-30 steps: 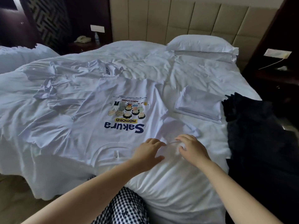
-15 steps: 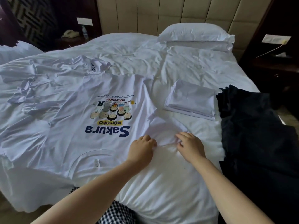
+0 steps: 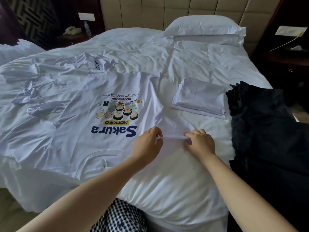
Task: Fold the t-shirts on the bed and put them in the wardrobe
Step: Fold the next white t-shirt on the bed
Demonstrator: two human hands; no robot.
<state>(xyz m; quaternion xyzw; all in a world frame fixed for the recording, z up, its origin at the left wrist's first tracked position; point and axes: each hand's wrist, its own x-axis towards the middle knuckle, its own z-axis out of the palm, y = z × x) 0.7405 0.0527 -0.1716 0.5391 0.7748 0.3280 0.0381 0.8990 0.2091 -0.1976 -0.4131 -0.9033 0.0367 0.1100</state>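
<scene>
The big white bed (image 3: 137, 47) fills most of what I see. At 3 o'clock on it lies a heap of dark clothes (image 3: 267, 128).

My printed t-shirt (image 3: 80, 134) is spread flat on the bed, from the middle out to 9 o'clock. It is white and front side up. Its neck hole is near me at 6 o'clock, so the print is upside down to me. It says "Sakura" in big blue letters and "MOMOKO" on a yellow strip. Then comes a row of cartoon faces, then "HOUSEHOLD" in red.

At 10 o'clock more white t-shirts (image 3: 50, 76) lie crumpled, touching the printed one. One has dark letters I cannot read.

A white pillow (image 3: 204, 25) sits at 1 o'clock by the headboard. A folded white t-shirt (image 3: 199, 97) lies at 2 o'clock, just beside the dark heap.

My left hand (image 3: 147, 144) and my right hand (image 3: 200, 143) are near each other in the middle. Each one pinches the edge of the shirt's sleeve (image 3: 175, 124), and the edge is pulled tight between them.

A small white label (image 3: 103, 164) sits inside the neck hole.
</scene>
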